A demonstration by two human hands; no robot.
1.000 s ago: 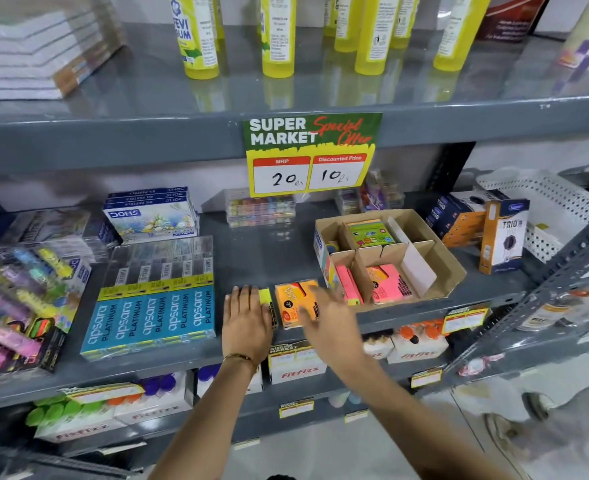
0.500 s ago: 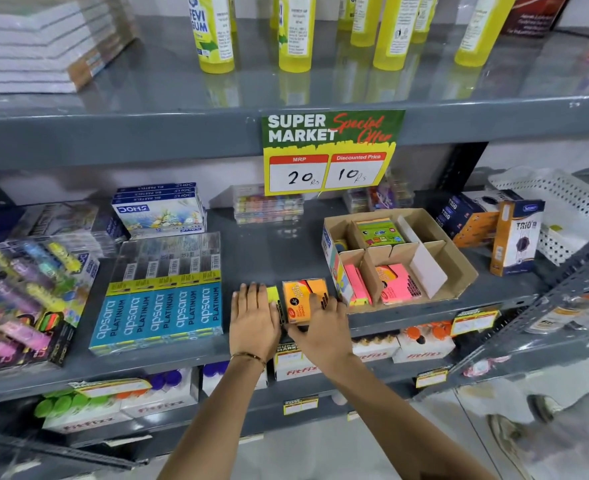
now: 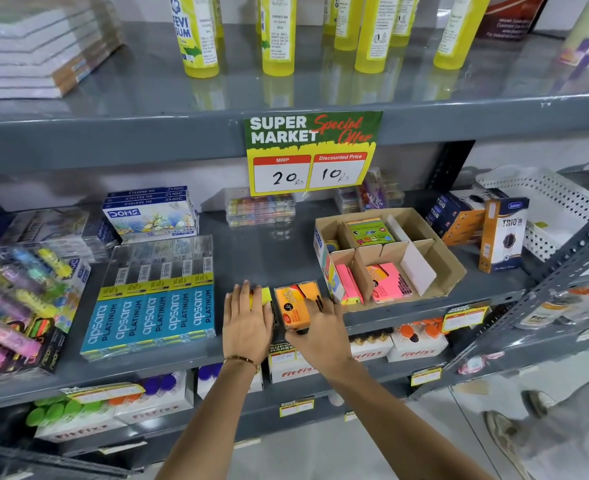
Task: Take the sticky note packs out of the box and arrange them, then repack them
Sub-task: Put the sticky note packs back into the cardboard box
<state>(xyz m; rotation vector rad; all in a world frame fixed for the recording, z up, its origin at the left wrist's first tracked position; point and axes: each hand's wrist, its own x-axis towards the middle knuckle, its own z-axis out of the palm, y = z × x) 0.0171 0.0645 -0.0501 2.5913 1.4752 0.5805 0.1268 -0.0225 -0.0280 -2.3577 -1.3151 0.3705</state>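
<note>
- I see the left hand (image 3: 248, 322) lying flat, palm down, on a yellow sticky note pack (image 3: 264, 295) at the front of the grey middle shelf (image 3: 258, 258). Fingers together and stretched toward 12 o'clock; only the pack's far right corner shows past the knuckles. No grip, just pressing from above.
- The right hand (image 3: 320, 329) sits at 3 o'clock of the left, just beside it. Its fingers are curled narrow around the near right corner of an orange sticky note pack (image 3: 295, 304); thumb at the near edge, fingertips on the right side. The pack rests on the shelf.
- Orange pack lies just beside the yellow one, at its 3 o'clock. I cannot tell whether they touch.
- The cardboard box (image 3: 449, 271) stands at 2 o'clock from the hands, near the orange pack's right edge, split by dividers into compartments.
- Still in the box: a pink pack (image 3: 390, 282) lying in the near middle compartment, another pink pack (image 3: 348, 284) on edge in the near left compartment, a green pack (image 3: 369, 232) in the far compartment.
- At 9 o'clock of the left hand: blue Apsara pencil boxes (image 3: 151, 313), close by.
- A price sign (image 3: 312, 152) hangs from the upper shelf edge at 12 o'clock.
</note>
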